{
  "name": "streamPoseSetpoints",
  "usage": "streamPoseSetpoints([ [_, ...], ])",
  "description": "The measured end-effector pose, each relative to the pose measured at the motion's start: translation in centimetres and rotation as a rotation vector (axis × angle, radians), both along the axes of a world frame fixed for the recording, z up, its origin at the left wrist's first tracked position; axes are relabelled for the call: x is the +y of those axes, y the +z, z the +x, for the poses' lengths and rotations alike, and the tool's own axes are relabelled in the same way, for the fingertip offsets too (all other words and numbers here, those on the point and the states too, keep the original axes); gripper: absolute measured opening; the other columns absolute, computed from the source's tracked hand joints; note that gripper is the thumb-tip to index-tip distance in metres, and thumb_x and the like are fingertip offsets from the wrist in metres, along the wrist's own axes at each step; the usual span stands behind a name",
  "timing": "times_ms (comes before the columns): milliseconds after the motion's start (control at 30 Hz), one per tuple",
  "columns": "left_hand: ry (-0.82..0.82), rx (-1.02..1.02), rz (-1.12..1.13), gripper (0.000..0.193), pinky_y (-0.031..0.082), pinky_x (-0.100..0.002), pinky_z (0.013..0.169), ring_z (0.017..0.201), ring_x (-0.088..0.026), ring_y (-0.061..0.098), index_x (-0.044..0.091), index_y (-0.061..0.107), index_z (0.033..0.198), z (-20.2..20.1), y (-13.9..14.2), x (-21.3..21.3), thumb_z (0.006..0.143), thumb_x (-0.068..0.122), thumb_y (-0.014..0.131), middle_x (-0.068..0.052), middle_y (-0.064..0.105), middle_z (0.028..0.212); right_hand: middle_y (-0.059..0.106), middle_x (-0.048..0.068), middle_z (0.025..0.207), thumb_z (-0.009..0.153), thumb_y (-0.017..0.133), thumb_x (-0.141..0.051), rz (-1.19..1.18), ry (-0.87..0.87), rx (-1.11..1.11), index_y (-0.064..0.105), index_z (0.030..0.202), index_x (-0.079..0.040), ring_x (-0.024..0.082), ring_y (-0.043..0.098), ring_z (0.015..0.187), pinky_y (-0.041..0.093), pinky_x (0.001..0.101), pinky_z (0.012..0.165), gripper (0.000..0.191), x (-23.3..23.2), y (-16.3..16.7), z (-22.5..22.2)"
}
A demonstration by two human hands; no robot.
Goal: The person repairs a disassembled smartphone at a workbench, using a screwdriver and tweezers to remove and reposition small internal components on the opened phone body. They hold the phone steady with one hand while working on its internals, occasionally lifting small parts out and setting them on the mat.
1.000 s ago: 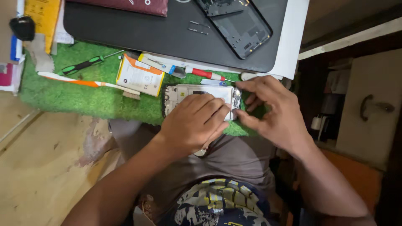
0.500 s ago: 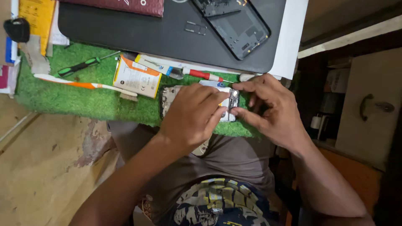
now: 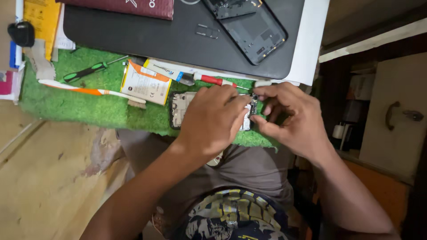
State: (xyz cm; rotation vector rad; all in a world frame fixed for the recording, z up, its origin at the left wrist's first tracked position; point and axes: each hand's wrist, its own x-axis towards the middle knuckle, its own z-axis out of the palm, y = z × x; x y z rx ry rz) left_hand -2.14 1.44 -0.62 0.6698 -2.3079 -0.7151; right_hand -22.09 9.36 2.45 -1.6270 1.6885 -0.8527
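An opened phone body [image 3: 180, 108] lies on the green grass-like mat [image 3: 89, 111] at its near edge. My left hand [image 3: 213, 118] rests flat on top of the phone and presses it down, hiding most of it. My right hand [image 3: 291, 118] pinches the phone's right end with thumb and fingertips, around a small dark part [image 3: 254, 106]. What exactly is pinched is too small to tell.
On the mat lie a white-and-orange battery [image 3: 146, 83], a red-handled screwdriver [image 3: 213, 80], a green-handled screwdriver [image 3: 86, 71] and an orange-and-white toothbrush [image 3: 93, 92]. Behind it, a dark laptop lid [image 3: 155, 35] carries a black phone back cover [image 3: 255, 29]. A cabinet [image 3: 391, 115] stands at right.
My hands have stayed on the phone; the fingers of my right hand have shifted slightly at its right end. The view has drifted a little.
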Motion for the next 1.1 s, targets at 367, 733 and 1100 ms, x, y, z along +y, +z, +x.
streamPoseSetpoints([
  [367, -0.140, -0.027, -0.061, 0.031, 0.046, -0.044, 0.079, 0.092, -0.029, 0.061, 0.007, 0.069, 0.118, 1.6, -0.1, -1.4, 0.088, 0.010, 0.076, -0.008, 0.058, 0.099, 0.070, 0.008, 0.110, 0.080, 0.086, -0.007, -0.037, 0.043, 0.038, 0.069, 0.122, -0.002, 0.009, 0.068, 0.083, 0.061, 0.0222, 0.065, 0.046, -0.2, 0.2, 0.2],
  [733, -0.175, 0.008, -0.082, 0.037, 0.047, -0.045, 0.079, 0.096, -0.031, 0.061, 0.007, 0.066, 0.123, 2.0, -0.6, -1.4, 0.087, 0.010, 0.075, -0.011, 0.059, 0.107, 0.069, 0.008, 0.110, 0.079, 0.085, -0.010, -0.020, 0.052, 0.132, 0.069, 0.124, -0.004, 0.013, 0.069, 0.081, 0.059, 0.0241, 0.064, 0.047, -0.3, 0.8, 0.7],
  [1100, -0.179, -0.028, -0.084, 0.040, 0.046, -0.045, 0.080, 0.097, -0.030, 0.061, 0.007, 0.065, 0.123, 2.0, -0.6, -1.3, 0.086, 0.012, 0.076, -0.011, 0.059, 0.107, 0.065, 0.009, 0.113, 0.078, 0.080, -0.009, 0.037, 0.018, 0.157, 0.064, 0.118, -0.002, 0.015, 0.068, 0.077, 0.059, 0.0267, 0.065, 0.044, -0.6, 1.5, 1.7],
])
